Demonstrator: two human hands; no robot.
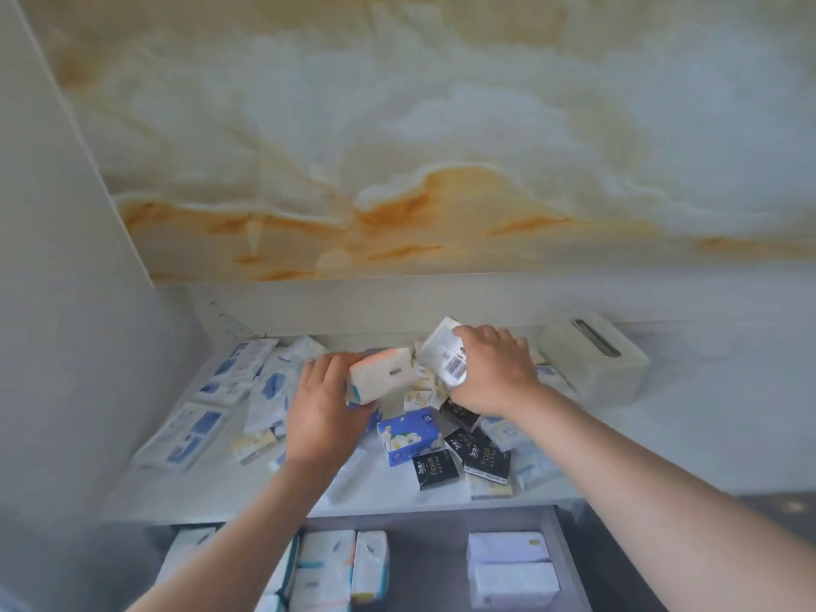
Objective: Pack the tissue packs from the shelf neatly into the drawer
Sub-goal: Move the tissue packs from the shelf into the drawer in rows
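Observation:
Many small tissue packs lie scattered on the white shelf (229,488): a blue flowered pack (410,435), black packs (481,457) and flat blue-and-white packs (190,435) at the left. My left hand (322,417) grips a white pack with an orange edge (382,373), lifted above the pile. My right hand (494,373) holds a white pack with a barcode (446,355), tilted up. Below the shelf the grey drawer (428,563) stands open, with several white packs in rows at its left (326,567) and two more at its right (512,572).
A cream tissue box with a slot (596,360) stands at the shelf's back right. A marbled wall panel (441,148) rises behind the shelf, and a white side wall (57,302) closes off the left. The drawer's middle floor is bare.

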